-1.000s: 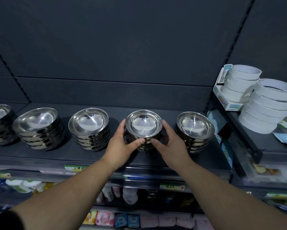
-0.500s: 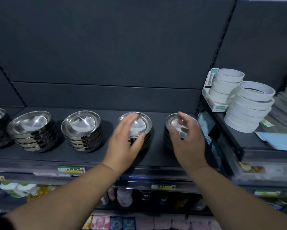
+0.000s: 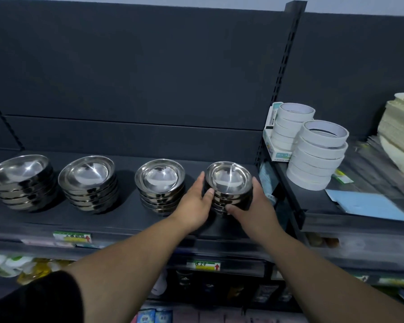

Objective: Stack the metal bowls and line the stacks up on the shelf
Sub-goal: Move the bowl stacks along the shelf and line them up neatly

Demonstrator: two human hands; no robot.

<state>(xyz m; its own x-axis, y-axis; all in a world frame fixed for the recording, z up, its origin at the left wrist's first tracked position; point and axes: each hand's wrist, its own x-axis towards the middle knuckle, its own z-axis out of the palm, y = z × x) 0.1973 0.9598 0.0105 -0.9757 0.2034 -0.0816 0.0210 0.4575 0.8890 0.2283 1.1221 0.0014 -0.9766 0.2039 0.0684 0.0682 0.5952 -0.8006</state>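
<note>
Several stacks of shiny metal bowls stand in a row on the dark shelf (image 3: 117, 220). The rightmost stack (image 3: 229, 180) sits between my two hands. My left hand (image 3: 195, 206) grips its left side, thumb curled on the front rim. My right hand (image 3: 251, 209) grips its right side, thumb on the lower bowls. To the left stand a second stack (image 3: 160, 183), a third stack (image 3: 87, 180) and a fourth stack (image 3: 21, 180), none of them touched.
A slotted upright (image 3: 278, 89) ends the shelf just right of the held stack. Beyond it, a lower shelf carries white tape rolls (image 3: 317, 155), a small box (image 3: 274, 136), blue paper (image 3: 369, 203) and cream sheets (image 3: 399, 131). Price tags (image 3: 72, 237) and packaged goods lie below.
Both hands left the second stack from the right, swung right through the air, and now grip the rightmost stack. The view has shifted right.
</note>
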